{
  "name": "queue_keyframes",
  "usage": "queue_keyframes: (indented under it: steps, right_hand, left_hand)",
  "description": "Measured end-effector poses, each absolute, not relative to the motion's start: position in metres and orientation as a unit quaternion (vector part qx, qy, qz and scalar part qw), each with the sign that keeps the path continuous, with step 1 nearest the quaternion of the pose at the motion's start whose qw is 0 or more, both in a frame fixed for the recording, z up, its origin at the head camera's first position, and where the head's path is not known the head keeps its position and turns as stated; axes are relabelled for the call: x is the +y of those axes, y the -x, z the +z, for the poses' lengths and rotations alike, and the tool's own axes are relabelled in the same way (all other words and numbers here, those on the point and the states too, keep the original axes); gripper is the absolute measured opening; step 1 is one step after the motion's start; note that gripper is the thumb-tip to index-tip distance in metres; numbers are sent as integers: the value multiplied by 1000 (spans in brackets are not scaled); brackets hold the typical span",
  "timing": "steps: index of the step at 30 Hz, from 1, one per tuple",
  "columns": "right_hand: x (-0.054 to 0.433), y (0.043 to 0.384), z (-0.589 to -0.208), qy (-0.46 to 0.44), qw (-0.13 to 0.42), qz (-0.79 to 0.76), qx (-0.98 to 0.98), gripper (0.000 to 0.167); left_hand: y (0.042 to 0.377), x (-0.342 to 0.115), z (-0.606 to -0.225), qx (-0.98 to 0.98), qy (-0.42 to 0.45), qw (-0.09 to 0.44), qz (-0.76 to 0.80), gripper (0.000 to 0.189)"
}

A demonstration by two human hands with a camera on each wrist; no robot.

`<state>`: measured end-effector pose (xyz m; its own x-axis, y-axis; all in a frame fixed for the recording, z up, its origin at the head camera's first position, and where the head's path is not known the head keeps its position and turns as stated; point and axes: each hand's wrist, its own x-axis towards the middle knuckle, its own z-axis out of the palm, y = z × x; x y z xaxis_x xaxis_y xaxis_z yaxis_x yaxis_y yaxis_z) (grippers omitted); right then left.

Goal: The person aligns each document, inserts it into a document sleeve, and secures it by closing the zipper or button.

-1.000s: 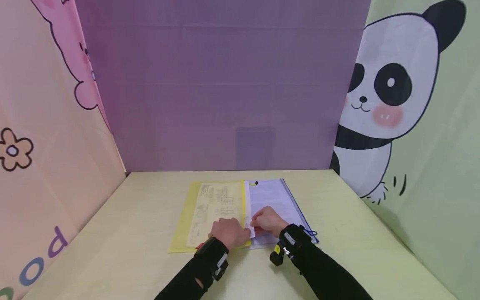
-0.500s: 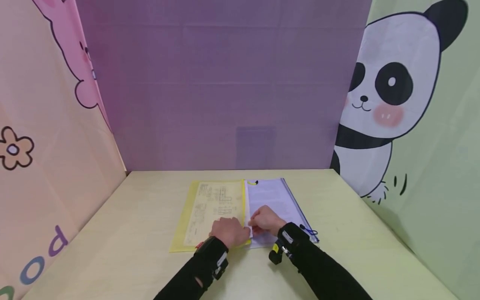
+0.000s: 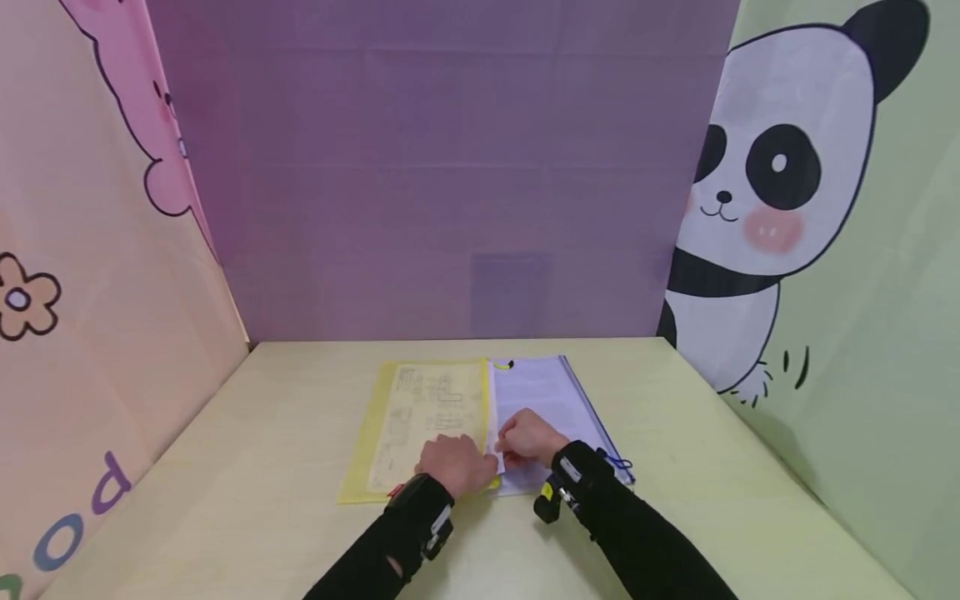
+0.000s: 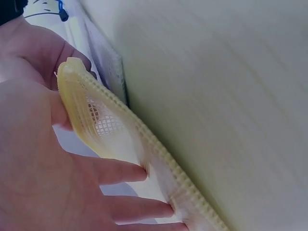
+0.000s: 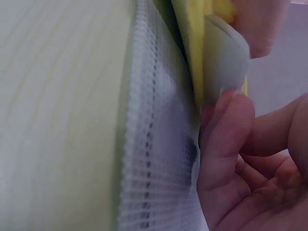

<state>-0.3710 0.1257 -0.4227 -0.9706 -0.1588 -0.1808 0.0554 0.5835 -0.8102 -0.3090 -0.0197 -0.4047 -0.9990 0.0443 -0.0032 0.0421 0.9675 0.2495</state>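
Observation:
A yellow mesh zipper pouch (image 3: 360,458) lies on the table with a printed sheet showing through its cover. My left hand (image 3: 456,464) grips the near right corner of this pouch. In the left wrist view, several fingers (image 4: 126,171) press against its mesh beside the zipper edge. A strip of white paper (image 3: 492,417) sticks out along the pouch's right side. My right hand (image 3: 528,439) pinches the near end of that paper between thumb and finger; the right wrist view shows the paper's curved edge (image 5: 226,57) there.
Under and right of the yellow pouch lies a pale blue-violet mesh zipper pouch (image 3: 551,392) with printed pages inside. A blue cord pull (image 3: 617,460) hangs at its right edge. A purple panel (image 3: 450,167) stands behind the table (image 3: 300,417).
Near its front end, the paper strip has shifted slightly left, towards the yellow pouch, with my right hand. My left hand stays at the pouch's corner.

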Motion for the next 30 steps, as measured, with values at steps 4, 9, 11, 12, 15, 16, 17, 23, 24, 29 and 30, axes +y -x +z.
queue_keyframes:
  steps: [4,9,11,12,15,16,17,23,24,29,30]
  right_hand:
    - [120,372,-423,27,106,-451,886,4]
    - [114,373,-426,63,98,-464,878,10]
    - [112,374,-427,79,99,-463,877,11]
    - [111,374,-427,85,100,-461,878,11]
    - [110,376,-428,95,106,-456,878,11]
    - [110,376,-428,95,108,-455,879,12]
    - [111,376,-428,94,111,-456,878,13]
    - [116,376,-426,86,120,-444,884,28]
    - [117,376,-426,85,121,-442,885,30]
    - [117,376,-424,94,126,-449,880,33]
    - [117,376,-424,97,128,-450,879,34]
  left_hand:
    - [308,-22,-402,993,-49,-3,110,46]
    - [308,-24,-401,992,-60,-8,112,45]
    - [309,-25,-401,991,-67,-9,115,46]
    - [309,-25,-401,991,-72,-10,116,47]
    - [309,-26,-402,989,-83,-10,119,48]
    - [309,-26,-402,989,-85,-12,121,48]
    - [308,-26,-402,989,-85,-12,123,48]
    - [306,-28,-401,987,-78,-12,137,44]
    - [305,-28,-401,988,-78,-12,136,43]
    - [306,-27,-401,988,-68,0,137,44]
    - [306,-27,-401,988,-63,1,141,46]
